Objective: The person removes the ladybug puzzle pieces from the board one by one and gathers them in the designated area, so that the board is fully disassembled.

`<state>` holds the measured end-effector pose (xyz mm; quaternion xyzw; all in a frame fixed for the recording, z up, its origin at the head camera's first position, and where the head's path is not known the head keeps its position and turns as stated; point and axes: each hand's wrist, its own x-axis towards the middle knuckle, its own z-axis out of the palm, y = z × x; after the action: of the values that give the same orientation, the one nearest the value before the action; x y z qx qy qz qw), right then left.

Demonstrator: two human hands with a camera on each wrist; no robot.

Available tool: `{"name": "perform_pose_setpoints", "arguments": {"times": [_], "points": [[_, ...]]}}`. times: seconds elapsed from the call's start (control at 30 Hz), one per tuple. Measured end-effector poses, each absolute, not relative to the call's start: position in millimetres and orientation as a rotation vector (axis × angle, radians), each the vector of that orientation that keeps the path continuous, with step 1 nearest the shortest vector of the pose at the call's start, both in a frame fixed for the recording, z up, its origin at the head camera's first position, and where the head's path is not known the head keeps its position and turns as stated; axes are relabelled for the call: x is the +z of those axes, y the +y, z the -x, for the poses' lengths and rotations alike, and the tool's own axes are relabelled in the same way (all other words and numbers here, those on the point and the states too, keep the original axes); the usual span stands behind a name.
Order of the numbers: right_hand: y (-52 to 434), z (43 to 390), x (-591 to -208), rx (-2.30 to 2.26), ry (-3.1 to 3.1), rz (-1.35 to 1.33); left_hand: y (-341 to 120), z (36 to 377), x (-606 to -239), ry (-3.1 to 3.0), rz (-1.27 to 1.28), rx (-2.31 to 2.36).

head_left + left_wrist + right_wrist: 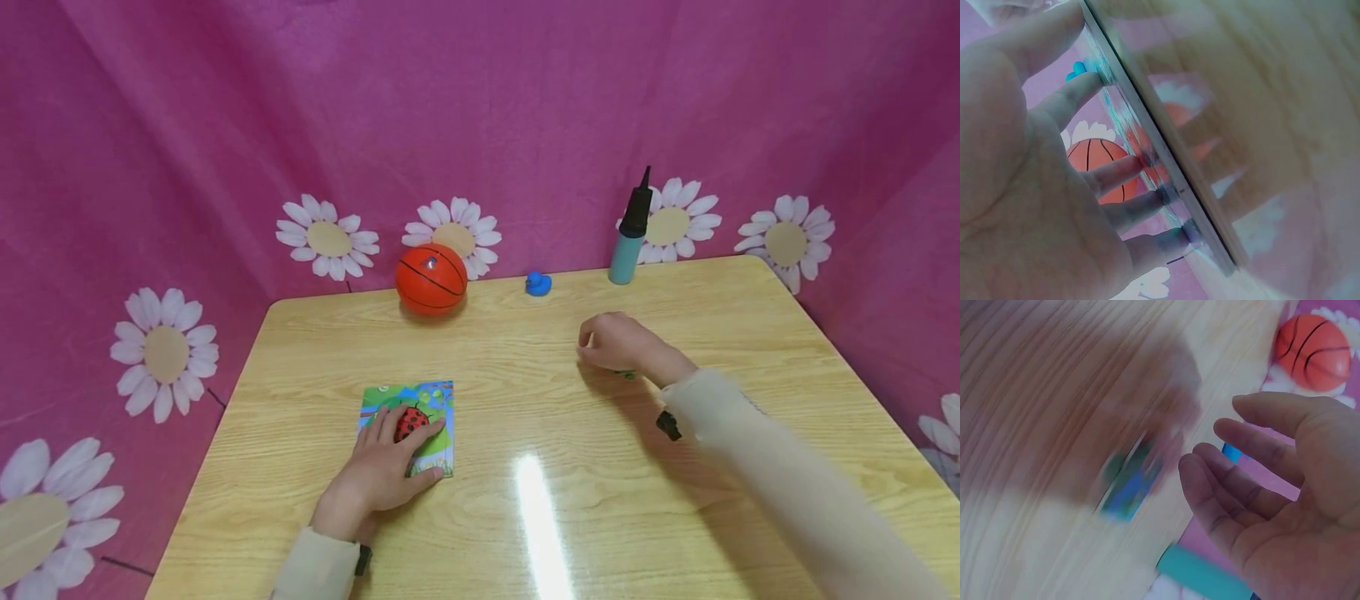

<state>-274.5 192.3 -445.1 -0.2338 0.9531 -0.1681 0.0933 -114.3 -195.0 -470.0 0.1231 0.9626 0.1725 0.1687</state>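
Ladybird picture board (412,419) lies flat on wooden tabletop (510,392); left hand (382,473) spreads over it, fingers touching, nothing clasped. Small blue-and-green piece (1132,486), blurred, rests on tabletop beneath right hand (624,342), whose loosely curved, parted fingers hold nothing. Progress, as judged: board is laid down; small piece lies separate, unheld; board's completeness cannot be told.

My left sleeve (311,567) is plain, pale beige cloth with a straight edge, and my left grip (382,472) is bare. My right sleeve (795,492) matches it in colour, long and plain, with my right grip (626,343) bare too. A small black piece (363,560) shows beside the left sleeve; a blockier black piece (667,424) shows by the right one.
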Motion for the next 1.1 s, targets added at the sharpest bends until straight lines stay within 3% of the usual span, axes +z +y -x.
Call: {"name": "perform_pose_setpoints", "arguments": {"times": [0.57, 1.1], "points": [[58, 257, -451, -0.598, 2.665, 0.963, -195, 113, -471, 2.763, -0.314, 0.476], [-25, 231, -466, -0.788, 2.588, 1.109, -196, 113, -467, 2.741, -0.346, 0.504]]}}
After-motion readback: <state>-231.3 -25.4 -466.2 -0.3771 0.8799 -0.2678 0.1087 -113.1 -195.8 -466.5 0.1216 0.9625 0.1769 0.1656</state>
